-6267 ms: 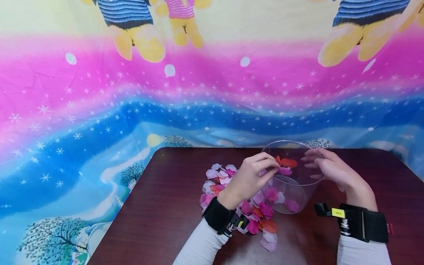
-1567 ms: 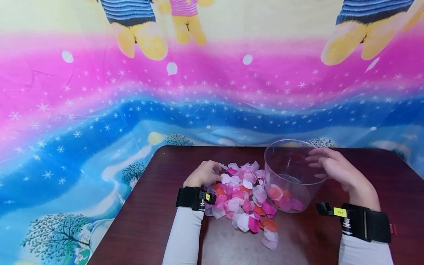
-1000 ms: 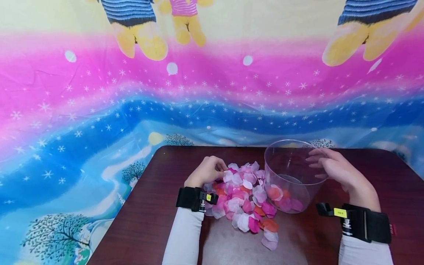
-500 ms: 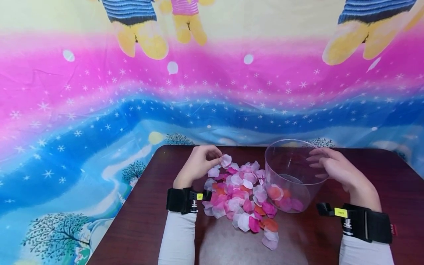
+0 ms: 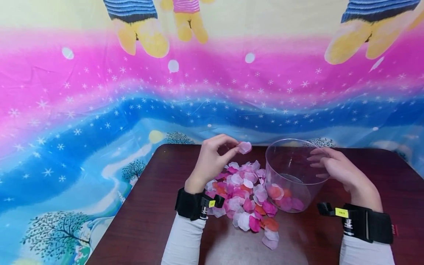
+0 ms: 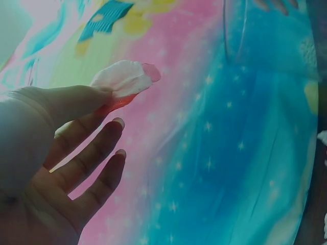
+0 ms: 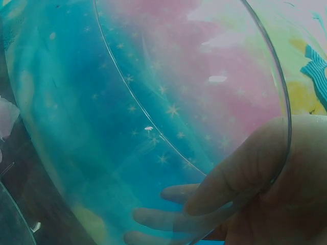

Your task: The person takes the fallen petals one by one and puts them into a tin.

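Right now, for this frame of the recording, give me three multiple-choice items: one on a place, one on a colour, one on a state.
1. Where is the heap of petals?
A. left of the clear tub
B. right of it
C. on the floor

2. What colour is the table?
A. white
B. dark reddish brown
C. green

3. What is the left hand doing?
A. lying flat
B. pinching one pale petal
C. gripping the tub

Key: 1 A, the heap lies on the table left of the tub; 2 B, the bare top shows it; 3 B, thumb and finger pinch it, while the right hand holds the tub's rim.
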The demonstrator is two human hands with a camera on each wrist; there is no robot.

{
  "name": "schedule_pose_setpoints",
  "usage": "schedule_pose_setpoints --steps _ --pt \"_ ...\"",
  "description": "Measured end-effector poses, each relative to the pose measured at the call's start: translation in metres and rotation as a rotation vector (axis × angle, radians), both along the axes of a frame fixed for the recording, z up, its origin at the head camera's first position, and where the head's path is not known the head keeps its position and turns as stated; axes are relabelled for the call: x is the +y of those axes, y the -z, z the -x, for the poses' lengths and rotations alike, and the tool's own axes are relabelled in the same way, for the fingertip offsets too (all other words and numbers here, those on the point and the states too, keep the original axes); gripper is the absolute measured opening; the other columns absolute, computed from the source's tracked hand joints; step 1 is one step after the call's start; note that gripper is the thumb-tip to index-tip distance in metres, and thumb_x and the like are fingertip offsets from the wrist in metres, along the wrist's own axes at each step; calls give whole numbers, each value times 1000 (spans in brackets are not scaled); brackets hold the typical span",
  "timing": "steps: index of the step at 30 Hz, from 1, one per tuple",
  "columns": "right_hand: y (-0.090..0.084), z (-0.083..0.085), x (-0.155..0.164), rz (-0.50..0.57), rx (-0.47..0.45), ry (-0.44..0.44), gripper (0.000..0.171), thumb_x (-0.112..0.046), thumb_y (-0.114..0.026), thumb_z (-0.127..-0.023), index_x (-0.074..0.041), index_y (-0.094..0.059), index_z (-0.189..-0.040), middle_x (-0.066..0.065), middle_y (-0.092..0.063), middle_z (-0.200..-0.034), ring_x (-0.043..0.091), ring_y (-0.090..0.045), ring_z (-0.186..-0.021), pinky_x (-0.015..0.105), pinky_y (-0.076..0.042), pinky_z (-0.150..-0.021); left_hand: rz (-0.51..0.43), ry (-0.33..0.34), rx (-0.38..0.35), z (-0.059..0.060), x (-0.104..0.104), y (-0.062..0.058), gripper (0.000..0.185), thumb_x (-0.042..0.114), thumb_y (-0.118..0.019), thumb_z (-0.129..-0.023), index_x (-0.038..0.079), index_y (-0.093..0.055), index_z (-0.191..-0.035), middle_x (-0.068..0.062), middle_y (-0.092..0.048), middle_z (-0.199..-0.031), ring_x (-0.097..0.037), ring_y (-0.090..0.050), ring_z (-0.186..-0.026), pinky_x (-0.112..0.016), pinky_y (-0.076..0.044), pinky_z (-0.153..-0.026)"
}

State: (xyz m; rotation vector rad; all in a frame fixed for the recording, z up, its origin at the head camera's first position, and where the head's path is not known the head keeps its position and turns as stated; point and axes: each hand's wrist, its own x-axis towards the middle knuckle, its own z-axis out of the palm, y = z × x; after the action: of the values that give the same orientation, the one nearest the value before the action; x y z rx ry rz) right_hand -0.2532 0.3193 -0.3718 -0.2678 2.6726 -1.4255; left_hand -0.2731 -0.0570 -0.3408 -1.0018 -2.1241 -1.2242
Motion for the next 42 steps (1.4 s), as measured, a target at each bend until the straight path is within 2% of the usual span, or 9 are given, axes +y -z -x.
schedule_pose_setpoints --steps 6,9,16,23,28,33,37,42 --pt "0 0 0 -7 -2 0 48 -4 -19 -105 15 -29 -148 42 -43 -143 59 -47 -129 52 -58 -88 8 76 90 -5 21 0 9 6 -73 -95 7 -75 -103 -3 -73 -99 -10 -66 -92 -33 -56 -83" --pt "0 0 -1 -9 1 0 48 -4 -20 -105 15 -29 -149 41 -43 -143 59 -48 -129 52 -58 -88 20 102 124 -6 31 3 9 4 -72 -95 6 -75 -104 -4 -72 -99 -10 -64 -91 -30 -55 -84" --pt "-2 0 -3 -10 -5 3 49 -5 -20 -105 14 -29 -149 41 -43 -144 58 -48 -129 53 -57 -89 117 83 171 -13 52 10 12 4 -74 -93 7 -75 -105 -2 -72 -102 -11 -65 -96 -15 -49 -87" --pt "-2 1 -4 -10 -8 14 49 -5 -19 -105 14 -29 -149 41 -43 -144 58 -48 -129 55 -57 -90 236 64 157 -19 68 15 13 8 -75 -93 11 -76 -106 0 -72 -105 -13 -65 -100 -17 -49 -90" --pt "-2 1 -4 -15 -7 18 49 -5 -20 -105 14 -30 -149 41 -43 -143 58 -48 -129 56 -56 -90 314 36 116 -18 68 18 16 12 -74 -95 13 -76 -110 1 -72 -111 -13 -63 -106 -18 -50 -91" --pt "-3 1 -4 -10 -4 16 49 -5 -19 -105 14 -30 -148 41 -43 -143 59 -48 -129 56 -56 -89 321 10 98 -16 65 17 18 11 -75 -95 13 -76 -113 1 -72 -113 -13 -64 -108 -19 -51 -92" --pt "-2 1 -3 -11 -5 11 49 -5 -18 -105 14 -30 -149 41 -43 -144 59 -47 -129 56 -56 -90 326 14 104 -14 63 16 16 11 -74 -95 13 -76 -111 2 -72 -113 -12 -64 -107 -21 -50 -91" --pt "-2 0 -2 -12 -11 12 49 -5 -18 -106 14 -29 -149 41 -42 -144 59 -47 -130 55 -56 -90 287 28 80 -8 52 15 15 11 -73 -96 12 -76 -110 1 -71 -111 -13 -65 -104 -21 -51 -91"
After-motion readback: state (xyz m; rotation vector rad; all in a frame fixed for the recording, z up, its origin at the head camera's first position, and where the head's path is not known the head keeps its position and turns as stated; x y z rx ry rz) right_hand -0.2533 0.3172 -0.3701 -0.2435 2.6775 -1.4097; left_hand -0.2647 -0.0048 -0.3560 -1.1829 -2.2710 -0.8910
